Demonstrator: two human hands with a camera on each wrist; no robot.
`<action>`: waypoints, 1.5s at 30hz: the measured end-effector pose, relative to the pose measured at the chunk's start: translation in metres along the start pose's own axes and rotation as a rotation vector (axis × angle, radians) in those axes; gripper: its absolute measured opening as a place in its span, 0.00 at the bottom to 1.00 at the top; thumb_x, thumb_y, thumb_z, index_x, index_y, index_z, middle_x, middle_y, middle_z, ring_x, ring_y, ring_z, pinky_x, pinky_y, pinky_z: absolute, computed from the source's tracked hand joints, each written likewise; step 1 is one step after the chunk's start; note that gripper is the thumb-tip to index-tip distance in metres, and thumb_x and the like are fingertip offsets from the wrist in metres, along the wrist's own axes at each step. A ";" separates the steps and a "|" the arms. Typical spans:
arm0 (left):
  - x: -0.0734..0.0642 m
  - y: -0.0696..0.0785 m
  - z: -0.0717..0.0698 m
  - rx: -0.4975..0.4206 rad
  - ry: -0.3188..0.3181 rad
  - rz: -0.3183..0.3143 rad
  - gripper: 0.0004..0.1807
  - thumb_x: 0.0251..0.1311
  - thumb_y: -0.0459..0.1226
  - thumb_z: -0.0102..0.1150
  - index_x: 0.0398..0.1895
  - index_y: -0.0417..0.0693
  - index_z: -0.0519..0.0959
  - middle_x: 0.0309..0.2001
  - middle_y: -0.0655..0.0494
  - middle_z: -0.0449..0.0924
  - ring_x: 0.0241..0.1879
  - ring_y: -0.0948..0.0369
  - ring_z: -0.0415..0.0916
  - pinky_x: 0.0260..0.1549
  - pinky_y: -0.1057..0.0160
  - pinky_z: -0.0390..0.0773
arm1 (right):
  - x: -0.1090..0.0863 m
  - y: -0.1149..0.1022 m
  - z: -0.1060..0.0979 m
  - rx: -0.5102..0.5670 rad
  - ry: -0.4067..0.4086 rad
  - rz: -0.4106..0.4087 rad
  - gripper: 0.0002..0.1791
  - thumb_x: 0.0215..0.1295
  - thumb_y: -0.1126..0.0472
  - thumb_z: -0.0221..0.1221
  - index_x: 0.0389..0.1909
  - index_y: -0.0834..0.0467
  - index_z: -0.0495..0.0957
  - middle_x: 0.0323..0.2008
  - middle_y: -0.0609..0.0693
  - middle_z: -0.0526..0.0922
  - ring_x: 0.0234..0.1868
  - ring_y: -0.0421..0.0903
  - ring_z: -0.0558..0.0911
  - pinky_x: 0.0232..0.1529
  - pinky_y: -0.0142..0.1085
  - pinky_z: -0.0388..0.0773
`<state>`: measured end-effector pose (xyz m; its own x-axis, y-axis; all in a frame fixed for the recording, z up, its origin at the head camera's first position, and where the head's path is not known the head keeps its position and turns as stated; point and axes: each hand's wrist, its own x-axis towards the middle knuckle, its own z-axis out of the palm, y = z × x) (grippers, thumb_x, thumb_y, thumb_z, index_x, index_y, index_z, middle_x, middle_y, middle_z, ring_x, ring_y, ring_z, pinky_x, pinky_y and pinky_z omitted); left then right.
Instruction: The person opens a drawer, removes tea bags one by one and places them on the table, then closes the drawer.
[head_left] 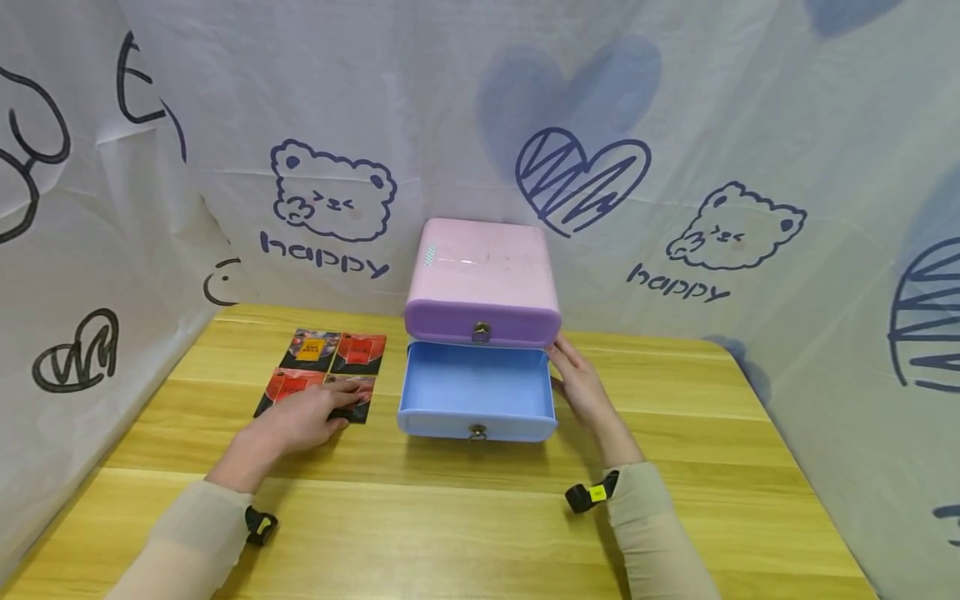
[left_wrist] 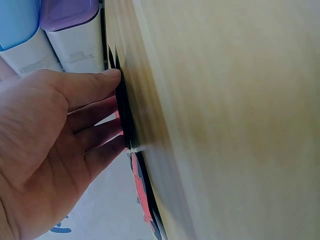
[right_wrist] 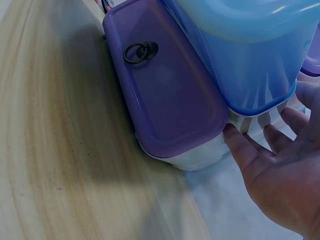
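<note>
My left hand (head_left: 303, 414) is over the nearest right packet (head_left: 358, 408), a flat, dark and reddish sachet on the table. Its thumb and fingers grip the packet's edges, which show as a thin black strip in the left wrist view. To the right stands a small pink drawer cabinet (head_left: 487, 258) with a purple top drawer front. Its blue drawer (head_left: 476, 379) is pulled out, with nothing inside it. My right hand (head_left: 587, 396) rests its extended fingers against the cabinet's side, beside the blue drawer. A lower purple drawer (right_wrist: 170, 85) is closed, hidden in the head view.
Beside the gripped packet lie a yellow-labelled packet (head_left: 311, 348) and red packets (head_left: 360, 352), side by side on the wood-grain table (head_left: 465, 517). A white cloth (head_left: 450, 100) printed with hearts and bears hangs behind the cabinet and along both sides.
</note>
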<state>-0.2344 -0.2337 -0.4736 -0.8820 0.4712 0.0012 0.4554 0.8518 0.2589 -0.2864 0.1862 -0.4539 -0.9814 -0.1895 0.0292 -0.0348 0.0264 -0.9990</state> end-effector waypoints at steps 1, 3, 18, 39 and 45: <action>0.000 0.000 0.000 0.001 0.000 -0.003 0.26 0.68 0.32 0.65 0.68 0.36 0.77 0.73 0.38 0.69 0.66 0.35 0.72 0.60 0.36 0.76 | 0.000 0.000 0.000 -0.002 0.001 0.000 0.33 0.83 0.49 0.48 0.82 0.55 0.56 0.82 0.55 0.54 0.81 0.54 0.54 0.77 0.59 0.58; 0.000 0.000 0.000 0.001 -0.003 -0.011 0.26 0.68 0.33 0.65 0.68 0.36 0.77 0.73 0.38 0.69 0.67 0.35 0.71 0.60 0.36 0.76 | 0.000 0.000 0.000 -0.004 0.002 0.001 0.33 0.83 0.48 0.48 0.82 0.55 0.56 0.82 0.55 0.54 0.81 0.54 0.54 0.77 0.59 0.58; -0.004 0.000 0.000 -0.024 0.050 0.029 0.25 0.68 0.33 0.65 0.67 0.39 0.78 0.73 0.40 0.69 0.68 0.38 0.71 0.61 0.37 0.76 | 0.000 0.000 0.001 -0.015 0.009 0.002 0.33 0.83 0.48 0.48 0.82 0.55 0.56 0.82 0.55 0.54 0.81 0.55 0.55 0.77 0.59 0.59; -0.012 0.040 -0.019 0.017 0.760 0.400 0.18 0.62 0.30 0.63 0.55 0.40 0.83 0.52 0.48 0.84 0.46 0.50 0.84 0.42 0.50 0.87 | 0.000 0.002 0.001 0.008 0.015 -0.002 0.33 0.82 0.48 0.49 0.82 0.53 0.56 0.82 0.54 0.55 0.81 0.56 0.57 0.76 0.59 0.60; -0.010 0.065 -0.023 0.047 0.874 0.493 0.20 0.79 0.41 0.45 0.51 0.39 0.85 0.48 0.48 0.86 0.44 0.50 0.85 0.40 0.50 0.87 | -0.001 0.000 0.001 -0.014 0.006 -0.006 0.34 0.83 0.48 0.48 0.83 0.53 0.56 0.82 0.54 0.53 0.81 0.55 0.56 0.76 0.59 0.59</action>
<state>-0.1990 -0.1883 -0.4349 -0.3644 0.4565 0.8117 0.7813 0.6241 -0.0002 -0.2850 0.1854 -0.4542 -0.9824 -0.1836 0.0351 -0.0430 0.0391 -0.9983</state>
